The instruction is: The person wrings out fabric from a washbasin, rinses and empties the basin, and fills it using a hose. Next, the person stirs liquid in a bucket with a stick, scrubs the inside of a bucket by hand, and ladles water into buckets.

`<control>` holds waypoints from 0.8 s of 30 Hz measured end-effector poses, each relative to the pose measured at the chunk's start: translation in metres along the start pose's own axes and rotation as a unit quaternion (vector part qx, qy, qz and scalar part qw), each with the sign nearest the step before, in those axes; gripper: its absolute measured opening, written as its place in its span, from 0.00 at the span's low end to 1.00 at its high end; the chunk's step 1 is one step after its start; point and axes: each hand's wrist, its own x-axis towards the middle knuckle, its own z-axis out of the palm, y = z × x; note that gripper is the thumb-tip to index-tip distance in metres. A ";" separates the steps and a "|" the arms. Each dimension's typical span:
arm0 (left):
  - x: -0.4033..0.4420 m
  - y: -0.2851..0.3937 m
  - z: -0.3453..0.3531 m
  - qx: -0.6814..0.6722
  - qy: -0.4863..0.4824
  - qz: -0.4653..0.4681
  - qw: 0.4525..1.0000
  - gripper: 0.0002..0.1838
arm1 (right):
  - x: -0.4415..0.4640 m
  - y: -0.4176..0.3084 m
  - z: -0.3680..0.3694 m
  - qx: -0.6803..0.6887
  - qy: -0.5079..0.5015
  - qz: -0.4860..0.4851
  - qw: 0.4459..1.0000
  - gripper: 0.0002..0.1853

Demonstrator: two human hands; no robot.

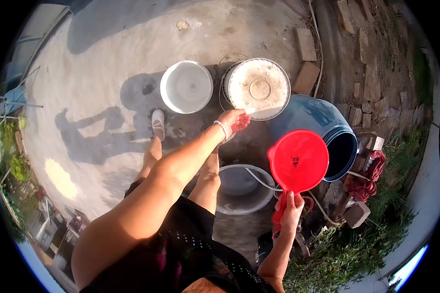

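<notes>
My right hand (291,211) is wrapped round the handle of a red plastic dipper (298,160), whose round bowl is held up in front of a blue barrel (305,115). Nearer the middle, my left hand (235,121) reaches out with its fingers apart and nothing in it, at the lower edge of a pale round lid (260,88) on a bucket. To the left of that lid stands an open white bucket (186,88). Below my left hand, a grey basin (239,189) sits on the ground with a hose over its rim.
Bricks (305,45) and a long hose lie at the upper right. A dark red cloth (369,178) hangs beside the barrel's mouth. Green plants (349,254) grow at the lower right. My foot in a white shoe (158,123) stands below the white bucket.
</notes>
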 end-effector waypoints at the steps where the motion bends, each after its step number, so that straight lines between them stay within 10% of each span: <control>1: 0.002 0.006 -0.016 -0.009 0.000 -0.001 1.000 0.09 | 0.001 0.005 0.028 0.000 -0.026 0.015 1.000 0.13; 8: 0.004 0.079 -0.138 -0.100 0.180 0.084 0.975 0.09 | 0.036 0.083 0.226 -0.050 -0.142 0.118 0.981 0.14; 12: 0.047 0.105 -0.226 -0.205 0.161 0.064 0.963 0.07 | 0.063 0.142 0.298 -0.418 -0.083 -0.241 0.872 0.10; 15: 0.111 0.092 -0.302 0.004 0.126 0.155 0.980 0.11 | 0.056 0.132 0.343 -0.518 -0.095 -0.162 0.835 0.08; 18: 0.077 0.108 -0.272 -0.063 0.041 0.167 0.983 0.18 | 0.062 0.142 0.360 -0.549 -0.095 -0.135 0.819 0.11; 24: 0.042 0.115 -0.259 0.072 0.138 0.097 0.983 0.18 | 0.067 0.116 0.351 -0.549 -0.051 -0.329 0.767 0.17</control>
